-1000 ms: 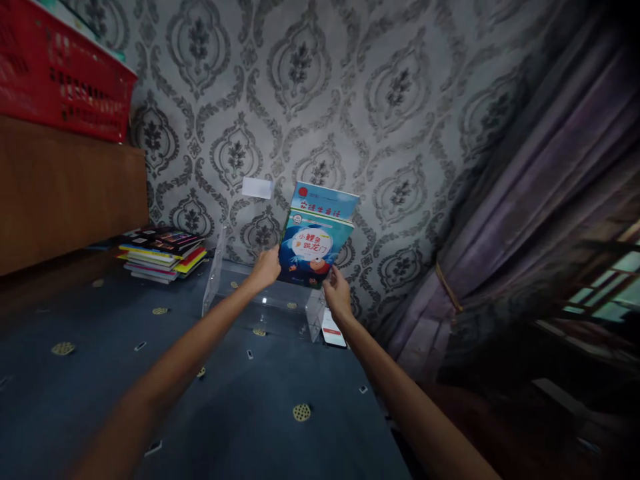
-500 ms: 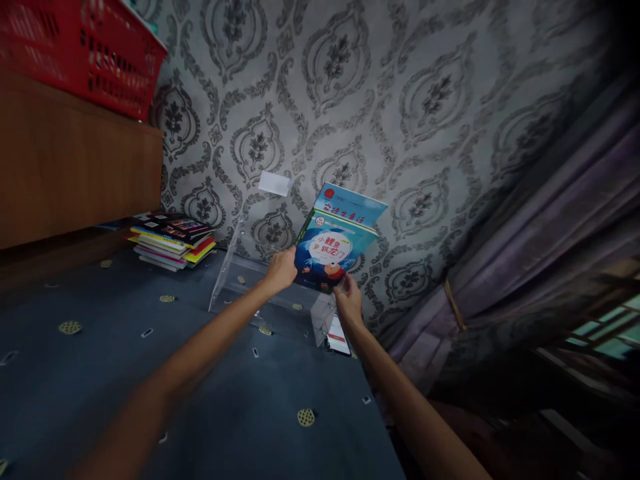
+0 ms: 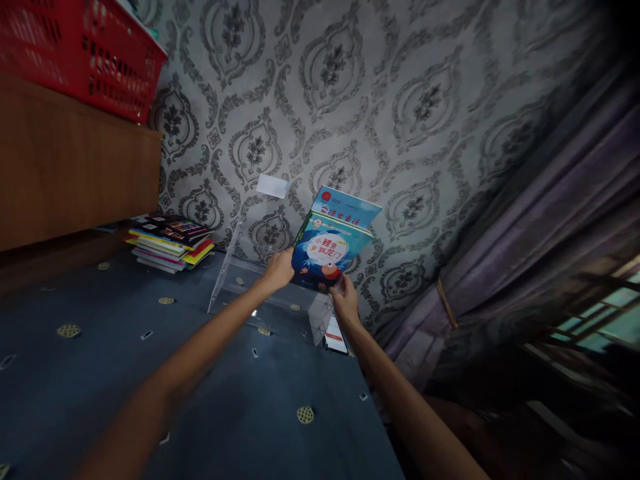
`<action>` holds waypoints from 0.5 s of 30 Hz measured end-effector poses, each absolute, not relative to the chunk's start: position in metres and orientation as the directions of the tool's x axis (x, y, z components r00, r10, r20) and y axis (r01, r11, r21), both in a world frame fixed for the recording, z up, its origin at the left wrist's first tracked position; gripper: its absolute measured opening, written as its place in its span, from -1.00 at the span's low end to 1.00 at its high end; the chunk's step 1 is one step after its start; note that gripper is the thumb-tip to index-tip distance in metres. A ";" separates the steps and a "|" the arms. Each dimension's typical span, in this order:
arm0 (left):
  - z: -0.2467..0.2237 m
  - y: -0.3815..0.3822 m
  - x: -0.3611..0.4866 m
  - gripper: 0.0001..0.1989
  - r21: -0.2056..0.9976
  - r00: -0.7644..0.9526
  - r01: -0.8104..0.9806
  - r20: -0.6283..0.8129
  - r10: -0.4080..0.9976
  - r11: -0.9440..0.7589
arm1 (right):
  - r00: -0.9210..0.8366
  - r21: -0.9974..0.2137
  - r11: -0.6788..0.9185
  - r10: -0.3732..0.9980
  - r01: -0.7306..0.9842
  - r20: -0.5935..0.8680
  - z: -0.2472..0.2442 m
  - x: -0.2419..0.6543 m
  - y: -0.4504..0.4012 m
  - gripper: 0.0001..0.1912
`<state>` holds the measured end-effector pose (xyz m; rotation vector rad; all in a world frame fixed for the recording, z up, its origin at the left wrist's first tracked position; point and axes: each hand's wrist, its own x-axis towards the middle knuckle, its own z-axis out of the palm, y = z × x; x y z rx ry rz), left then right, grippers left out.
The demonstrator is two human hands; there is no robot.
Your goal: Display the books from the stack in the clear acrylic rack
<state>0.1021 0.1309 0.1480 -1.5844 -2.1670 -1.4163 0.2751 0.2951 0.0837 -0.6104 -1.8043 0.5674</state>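
Note:
Both of my hands are on a few picture books held together at the right part of a clear plastic book stand [image 3: 220,280]. The front picture book [image 3: 320,250] has a dark blue cover with a white circle and red lettering. Behind it a taller light blue book [image 3: 350,205] sticks up. My left hand [image 3: 279,270] is closed on the books' left edge. At their lower right corner, my right hand [image 3: 345,299] pinches them between thumb and fingers. Whether the books' bottom edges rest on the stand is hard to make out.
A stack of books [image 3: 170,243] lies left of the stand, beside a wooden cabinet [image 3: 80,160] carrying a red basket [image 3: 115,63]. A phone [image 3: 335,335] lies by the stand's right end. The dark blue patterned tablecloth [image 3: 225,400] ends at the right, near a tied curtain [image 3: 425,333].
The view has turned slightly, so the books and curtain sit a little further left. My hands keep the same hold on the books.

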 end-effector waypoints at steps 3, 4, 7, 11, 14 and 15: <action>0.144 0.125 0.095 -0.50 0.597 -0.405 0.800 0.610 0.681 -0.059 | -0.256 -0.688 0.712 0.697 0.140 0.669 0.081 0.280 0.290 -0.36; 0.141 0.120 0.094 -0.49 0.590 -0.392 0.803 0.630 0.670 -0.085 | -0.244 -0.695 0.705 0.705 0.143 0.665 0.078 0.283 0.286 -0.36; 0.122 0.101 0.093 -0.50 0.566 -0.355 0.812 0.676 0.646 -0.146 | -0.191 -0.673 0.719 0.695 0.172 0.693 0.063 0.295 0.259 -0.38; 0.071 0.067 0.108 -0.63 0.555 -0.296 0.812 0.654 0.696 -0.177 | -0.282 -0.673 0.731 0.673 0.111 0.684 0.029 0.305 0.197 -0.49; 0.027 0.041 0.127 -0.72 0.556 -0.240 0.810 0.604 0.760 -0.187 | -0.477 -0.736 0.677 0.645 -0.007 0.597 0.001 0.298 0.147 -0.62; 0.014 0.033 0.133 -0.74 0.554 -0.219 0.810 0.586 0.780 -0.189 | -0.535 -0.754 0.656 0.626 -0.033 0.568 -0.007 0.294 0.133 -0.64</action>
